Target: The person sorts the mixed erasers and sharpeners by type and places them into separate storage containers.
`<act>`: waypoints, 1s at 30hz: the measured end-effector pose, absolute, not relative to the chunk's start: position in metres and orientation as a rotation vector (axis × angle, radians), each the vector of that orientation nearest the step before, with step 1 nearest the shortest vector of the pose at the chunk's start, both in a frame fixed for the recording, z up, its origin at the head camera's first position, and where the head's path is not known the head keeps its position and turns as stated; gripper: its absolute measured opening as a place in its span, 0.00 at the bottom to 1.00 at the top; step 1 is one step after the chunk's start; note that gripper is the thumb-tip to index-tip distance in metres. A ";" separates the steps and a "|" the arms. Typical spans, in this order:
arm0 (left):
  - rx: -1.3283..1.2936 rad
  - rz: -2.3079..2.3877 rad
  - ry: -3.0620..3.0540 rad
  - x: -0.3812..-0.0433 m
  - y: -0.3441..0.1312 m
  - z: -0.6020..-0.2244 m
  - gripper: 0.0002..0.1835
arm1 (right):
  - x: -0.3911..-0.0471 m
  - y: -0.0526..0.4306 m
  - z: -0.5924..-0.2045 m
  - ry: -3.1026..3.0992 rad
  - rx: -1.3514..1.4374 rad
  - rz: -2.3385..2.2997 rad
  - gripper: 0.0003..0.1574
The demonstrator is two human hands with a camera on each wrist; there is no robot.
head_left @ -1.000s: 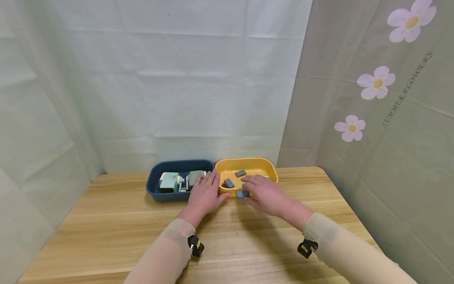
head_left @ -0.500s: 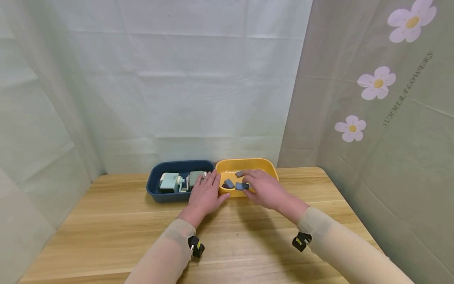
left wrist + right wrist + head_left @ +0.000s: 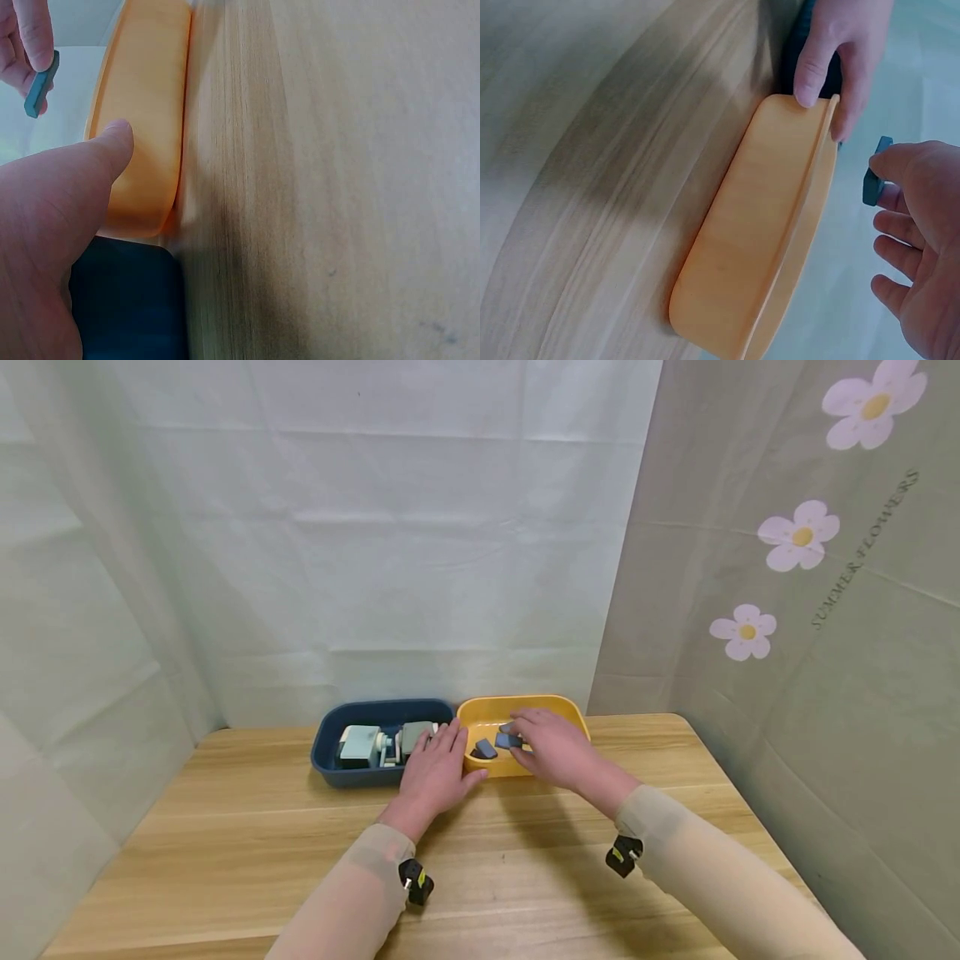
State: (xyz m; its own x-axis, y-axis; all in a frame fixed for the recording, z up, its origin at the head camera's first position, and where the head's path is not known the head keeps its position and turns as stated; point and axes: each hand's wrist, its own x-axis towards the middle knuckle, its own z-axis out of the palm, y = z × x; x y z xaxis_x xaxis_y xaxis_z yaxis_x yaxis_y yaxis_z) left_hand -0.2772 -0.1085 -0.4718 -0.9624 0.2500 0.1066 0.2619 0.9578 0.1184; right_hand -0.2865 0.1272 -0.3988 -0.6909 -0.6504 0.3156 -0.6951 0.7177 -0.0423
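My right hand (image 3: 558,750) pinches a small blue-grey block (image 3: 508,741) between thumb and fingertips above the yellow bin (image 3: 504,768). Both wrist views show this block (image 3: 42,84) raised over the bin's rim, clear of its walls. My left hand (image 3: 435,772) lies where the yellow bin meets the navy bin (image 3: 352,778). Its fingers are straight, and its thumb (image 3: 112,146) rests on the yellow bin's front wall. Inside the yellow bin, grey blocks (image 3: 486,749) lie near the left end; my right hand hides much of the rest.
Navy and yellow bins stand side by side at the back of the wooden table (image 3: 495,877). In the navy one are a pale blue boxy object (image 3: 360,746) and a grey-green one (image 3: 414,737). A curtain (image 3: 450,568) hangs right behind them.
My right hand has lifted the block from the yellow bin's front edge and moved it back, up and slightly left over the bin. The left hand has stayed in place.
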 end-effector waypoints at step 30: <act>-0.401 -0.198 -3.021 -0.277 -0.108 -0.470 0.52 | -0.322 0.110 -0.412 -2.814 0.857 0.130 0.13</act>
State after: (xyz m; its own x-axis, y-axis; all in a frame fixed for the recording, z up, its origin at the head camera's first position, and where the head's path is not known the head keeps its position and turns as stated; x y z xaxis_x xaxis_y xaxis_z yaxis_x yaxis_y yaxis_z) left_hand -0.2766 -0.1083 -0.4700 -0.9617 0.2539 0.1032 0.2651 0.9572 0.1164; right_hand -0.3217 0.1104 -0.4123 -0.8129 -0.5423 0.2124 -0.5596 0.8284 -0.0265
